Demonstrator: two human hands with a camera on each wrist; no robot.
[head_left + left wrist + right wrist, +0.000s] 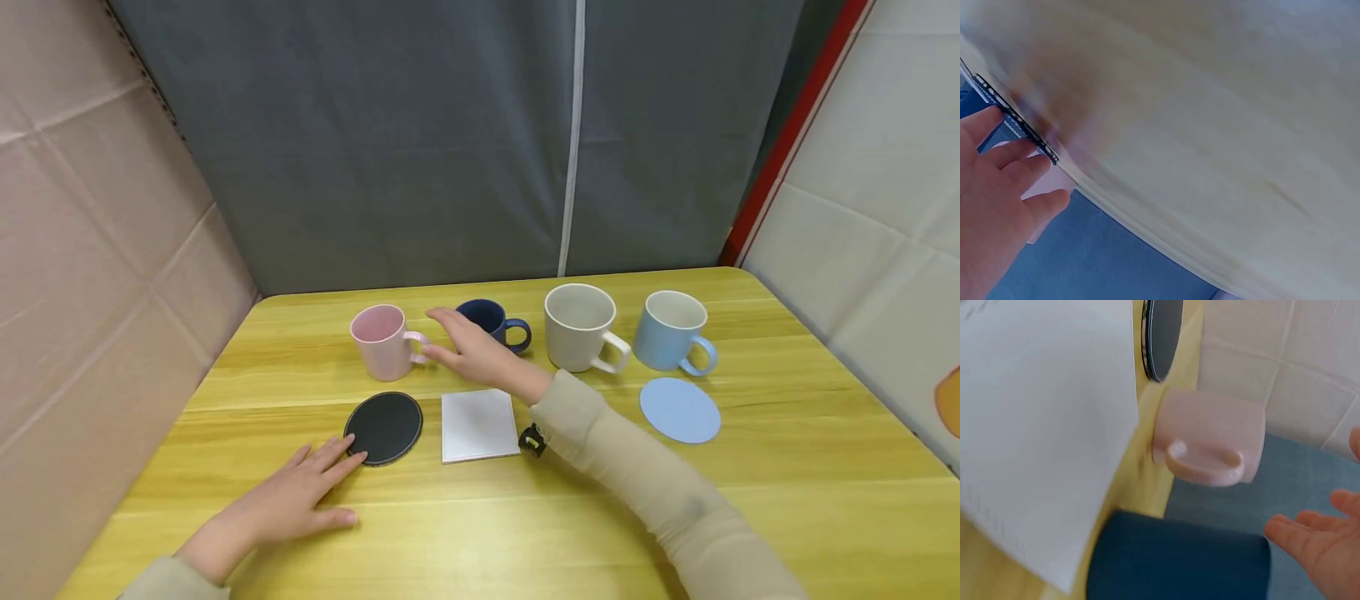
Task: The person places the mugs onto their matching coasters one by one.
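Note:
Fingertips of my left hand [300, 496] touch the near-left edge of a round black coaster [387, 423], its fingers extended. The left wrist view shows that hand [997, 200] against the coaster's stitched rim [1019, 122]. My right hand [480, 357] reaches across between a pink mug [384, 350] and a dark blue mug [482, 315], partly hiding the blue one. Its fingers are extended and hold nothing. In the right wrist view, the pink mug's handle [1204, 469] faces this hand [1329, 544]; contact is not clear.
A white square coaster [478, 425] lies under the right forearm's left side. Farther right stand a large off-white mug [573, 333] and a light blue mug [663, 337], with a round light blue coaster [680, 410] before them. A grey curtain [375, 150] hangs behind the table.

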